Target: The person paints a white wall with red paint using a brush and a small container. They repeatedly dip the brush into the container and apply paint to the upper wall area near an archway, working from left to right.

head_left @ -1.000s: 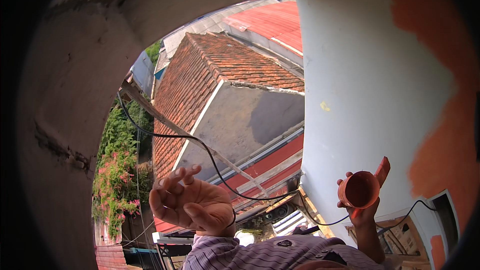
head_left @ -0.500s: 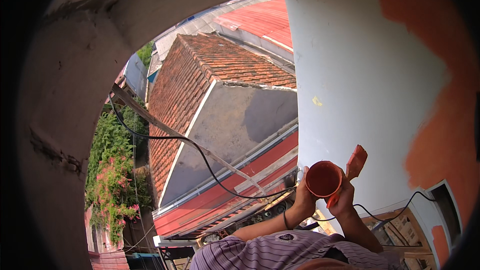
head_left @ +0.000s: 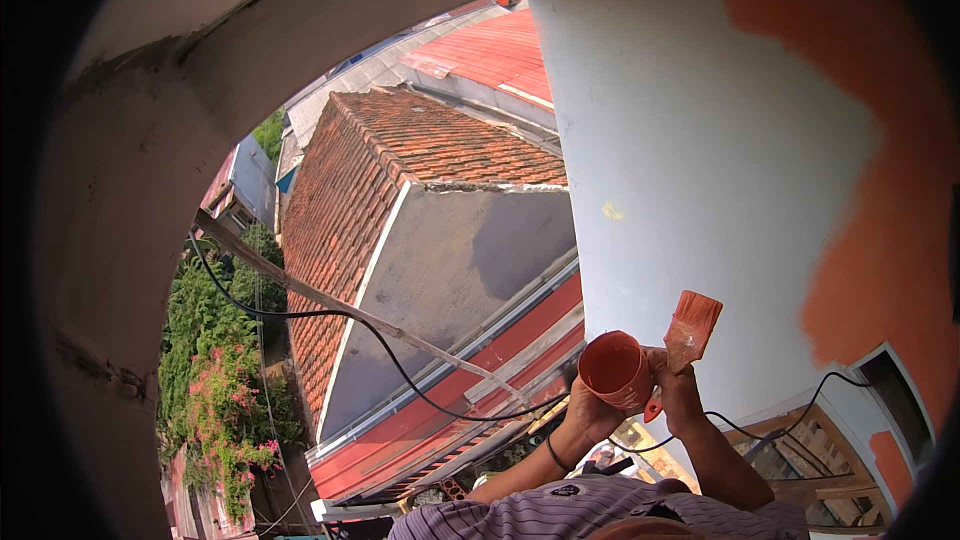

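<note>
My left hand point(head_left: 592, 420) is closed around a round orange-red paint cup point(head_left: 630, 392), its open mouth facing up and reddish paint coating the inside. In my right hand point(head_left: 681, 404) is a flat paintbrush point(head_left: 692, 328), bristles up and covered in orange paint, with the red end of its handle showing below the fingers. The right hand sits close against the cup's right side; whether its fingers touch the cup I cannot tell. Right of the hands rises a pale wall point(head_left: 690, 160), partly covered with orange paint point(head_left: 880, 230).
A black cable point(head_left: 400, 343) and a wooden pole point(head_left: 330, 302) cross on the left. Beyond and below lie a tiled roof point(head_left: 350, 170) and a red metal roof point(head_left: 350, 448). A bare plaster edge point(head_left: 110, 240) curves along the left. At lower right is a dark framed opening point(head_left: 893, 390).
The brush has turned to show its broad side, and the right hand has shifted from under the cup to its right side. The cup sits slightly further left and tilts more.
</note>
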The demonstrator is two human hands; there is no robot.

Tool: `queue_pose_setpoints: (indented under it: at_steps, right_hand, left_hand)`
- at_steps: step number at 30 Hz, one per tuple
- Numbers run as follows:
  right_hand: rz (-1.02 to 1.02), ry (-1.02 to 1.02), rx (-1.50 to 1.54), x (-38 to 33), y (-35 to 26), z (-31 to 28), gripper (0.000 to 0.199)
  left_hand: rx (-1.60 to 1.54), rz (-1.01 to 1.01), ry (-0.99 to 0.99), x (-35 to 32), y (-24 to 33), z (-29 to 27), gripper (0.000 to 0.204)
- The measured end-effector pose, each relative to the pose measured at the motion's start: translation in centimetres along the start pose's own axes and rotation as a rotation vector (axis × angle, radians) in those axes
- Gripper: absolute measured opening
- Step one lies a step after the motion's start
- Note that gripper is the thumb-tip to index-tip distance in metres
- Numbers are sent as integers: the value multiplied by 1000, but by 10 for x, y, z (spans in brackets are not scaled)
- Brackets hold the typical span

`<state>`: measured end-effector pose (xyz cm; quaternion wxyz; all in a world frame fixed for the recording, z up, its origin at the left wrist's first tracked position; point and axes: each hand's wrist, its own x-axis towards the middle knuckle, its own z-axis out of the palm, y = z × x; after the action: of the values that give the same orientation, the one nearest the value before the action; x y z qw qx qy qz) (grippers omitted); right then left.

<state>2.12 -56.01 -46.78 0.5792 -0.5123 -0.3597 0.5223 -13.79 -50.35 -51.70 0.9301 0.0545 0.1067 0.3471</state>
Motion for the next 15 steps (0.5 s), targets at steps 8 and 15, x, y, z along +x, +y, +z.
queue_pose_setpoints:
  at_steps: [8, 15]
  right_hand:
    - [33, 210, -308, -5, -40, -44, 47]
    - [-122, 259, -593, -20, -57, -89, 27]
  left_hand:
    - [-280, -190, -54, 11, -3, -3, 59]
    - [-382, -196, -1, 19, 0, -18, 61]
